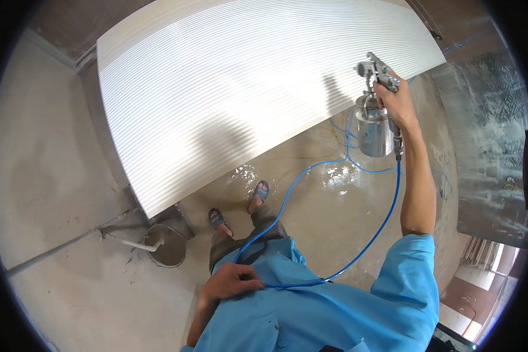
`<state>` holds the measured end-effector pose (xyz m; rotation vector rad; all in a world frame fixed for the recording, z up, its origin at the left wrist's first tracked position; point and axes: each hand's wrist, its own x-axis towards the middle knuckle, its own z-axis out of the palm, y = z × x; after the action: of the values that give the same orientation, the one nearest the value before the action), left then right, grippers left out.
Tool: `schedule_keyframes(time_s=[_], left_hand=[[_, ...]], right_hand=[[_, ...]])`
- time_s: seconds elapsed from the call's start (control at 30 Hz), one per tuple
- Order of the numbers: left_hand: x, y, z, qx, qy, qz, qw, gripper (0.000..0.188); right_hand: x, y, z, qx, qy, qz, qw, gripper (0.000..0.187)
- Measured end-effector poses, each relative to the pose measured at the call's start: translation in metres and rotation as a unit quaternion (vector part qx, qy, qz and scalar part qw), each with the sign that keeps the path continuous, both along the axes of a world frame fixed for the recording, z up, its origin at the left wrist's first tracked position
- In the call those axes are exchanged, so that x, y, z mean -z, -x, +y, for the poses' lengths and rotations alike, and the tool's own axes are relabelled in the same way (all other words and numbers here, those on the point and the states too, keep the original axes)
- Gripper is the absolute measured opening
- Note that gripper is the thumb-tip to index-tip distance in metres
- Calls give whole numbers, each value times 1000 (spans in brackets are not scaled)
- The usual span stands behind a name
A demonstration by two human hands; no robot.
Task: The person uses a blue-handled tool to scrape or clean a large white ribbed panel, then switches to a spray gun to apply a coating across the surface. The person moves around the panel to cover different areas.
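Observation:
My right hand is wrapped round the grip of a metal spray gun, whose silver cup hangs beneath its body. The gun is held above the right part of a large white ribbed panel, its nozzle toward the left. A blue air hose runs from the grip down in a curve to my waist. There my left hand is closed on the hose, close against my blue shirt. From that hand the hose leads off toward the floor beyond my feet.
A round bucket with a pale pipe or handle across its rim stands by the panel's near left corner. The concrete floor has wet, shiny patches, with loops of hose lying on it. A stained grey board stands at the right.

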<state>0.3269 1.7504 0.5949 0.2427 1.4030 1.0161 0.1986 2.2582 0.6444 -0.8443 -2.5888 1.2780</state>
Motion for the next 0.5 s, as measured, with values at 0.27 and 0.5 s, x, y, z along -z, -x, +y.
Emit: schedule_keyframes(time_s=[0.27,0.5], left_hand=[[20,-18,40,10,18,33,999,26],[9,-26,30,-2,-4,54,999,26]], right_hand=[[15,-24,94,2,-275,53,960,59],[-10,-43,5,-11,93,26,995,9]])
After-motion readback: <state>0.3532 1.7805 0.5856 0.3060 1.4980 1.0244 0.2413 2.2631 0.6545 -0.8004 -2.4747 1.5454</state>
